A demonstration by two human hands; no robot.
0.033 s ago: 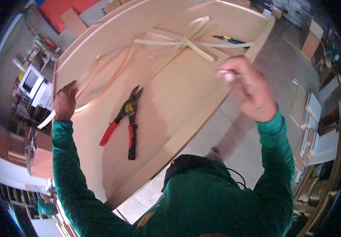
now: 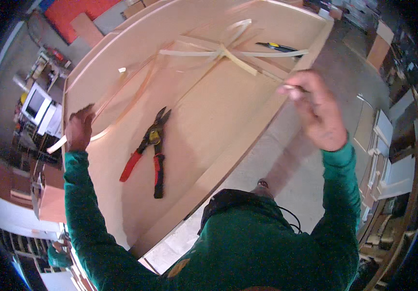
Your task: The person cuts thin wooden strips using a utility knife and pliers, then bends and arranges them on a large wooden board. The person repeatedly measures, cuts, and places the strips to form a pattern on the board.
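Observation:
My left hand (image 2: 78,127) is closed around pale, flexible strips at the left end of a large wooden panel (image 2: 204,121) with raised edging. My right hand (image 2: 316,109) is raised over the panel's right edge, thumb and fingers pinched on something thin that I cannot make out. Between my hands, red-and-black snips (image 2: 153,140) lie with their jaws apart. More pale strips (image 2: 184,53) cross one another in a loose bundle toward the back, beside a black-and-yellow knife (image 2: 274,47).
A person in green (image 2: 56,254) is at lower left. A white screen or machine (image 2: 38,104) stands beyond the panel's left end. Stacked boards (image 2: 393,177) line the right side, past a strip of concrete floor (image 2: 281,179). My foot shows below the panel edge.
My right hand has moved a little to the right. My left hand stays closed at the strips and has shifted slightly down in the picture; the view has shifted a little.

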